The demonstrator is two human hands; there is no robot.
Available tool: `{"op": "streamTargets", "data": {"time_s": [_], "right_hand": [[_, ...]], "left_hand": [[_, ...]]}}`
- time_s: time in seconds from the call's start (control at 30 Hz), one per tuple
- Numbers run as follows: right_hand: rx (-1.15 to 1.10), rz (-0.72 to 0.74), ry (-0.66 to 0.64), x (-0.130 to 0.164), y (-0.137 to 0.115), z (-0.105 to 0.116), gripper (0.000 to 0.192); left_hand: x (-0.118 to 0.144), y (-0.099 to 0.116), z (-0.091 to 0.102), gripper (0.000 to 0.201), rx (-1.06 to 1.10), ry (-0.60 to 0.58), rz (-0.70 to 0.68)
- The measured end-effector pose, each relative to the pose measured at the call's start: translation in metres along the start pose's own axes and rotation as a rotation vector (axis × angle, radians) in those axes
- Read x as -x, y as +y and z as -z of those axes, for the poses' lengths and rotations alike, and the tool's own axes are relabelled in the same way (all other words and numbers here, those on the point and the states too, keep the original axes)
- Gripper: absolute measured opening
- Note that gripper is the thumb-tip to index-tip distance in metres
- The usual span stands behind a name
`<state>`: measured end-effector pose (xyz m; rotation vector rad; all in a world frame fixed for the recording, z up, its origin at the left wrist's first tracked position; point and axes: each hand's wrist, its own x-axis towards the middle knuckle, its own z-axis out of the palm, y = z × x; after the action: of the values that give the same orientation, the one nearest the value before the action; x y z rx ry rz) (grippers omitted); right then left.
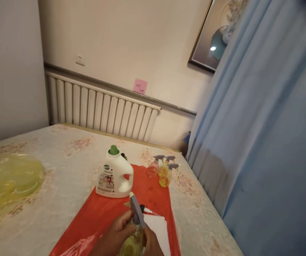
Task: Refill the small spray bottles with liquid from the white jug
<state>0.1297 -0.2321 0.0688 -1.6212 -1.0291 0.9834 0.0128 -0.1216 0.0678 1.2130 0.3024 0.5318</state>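
Low in the head view, my left hand and my right hand are both closed around a spray bottle. It has a grey trigger head with a pale nozzle, and yellowish liquid shows in its clear body. My left fingers sit at the neck, just under the trigger; my right hand wraps the other side. Beyond them a white jug with a green spout insert stands upright on a red sheet. White paper and a dark-and-white marker-like item lie beside my right hand.
Several spray bottles with grey triggers stand at the sheet's far right corner. A small dark-capped bottle is mostly hidden behind the jug. A large yellow translucent container is at left on the flowered cloth. A blue curtain hangs at right.
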Motion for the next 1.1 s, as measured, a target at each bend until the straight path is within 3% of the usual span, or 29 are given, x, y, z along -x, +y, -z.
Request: {"op": "streamTargets", "data": {"time_s": [0.3,0.5,0.6,0.73,0.93,1.1], "right_hand": [[-0.002,0.059,0.058,0.008,0.010,0.008,0.084],[0.054,0.160,0.165,0.009,0.017,0.000,0.070],[0.062,0.182,0.204,0.011,0.018,0.000,0.069],[0.032,0.156,0.147,0.013,0.011,0.007,0.081],[0.018,0.162,0.072,0.015,0.005,0.010,0.089],[0.046,0.064,0.165,0.019,0.015,0.009,0.099]], "left_hand": [[0.003,0.003,-0.026,0.036,-0.227,0.118,-0.112],[0.003,0.001,-0.046,0.031,-0.348,0.407,-0.082],[0.001,-0.003,-0.050,0.031,-0.334,0.464,-0.087],[0.003,-0.004,-0.041,0.036,-0.258,0.324,-0.103],[0.012,0.010,-0.025,0.044,-0.324,0.100,-0.030],[0.012,0.004,-0.023,0.045,-0.308,0.084,-0.024]]}}
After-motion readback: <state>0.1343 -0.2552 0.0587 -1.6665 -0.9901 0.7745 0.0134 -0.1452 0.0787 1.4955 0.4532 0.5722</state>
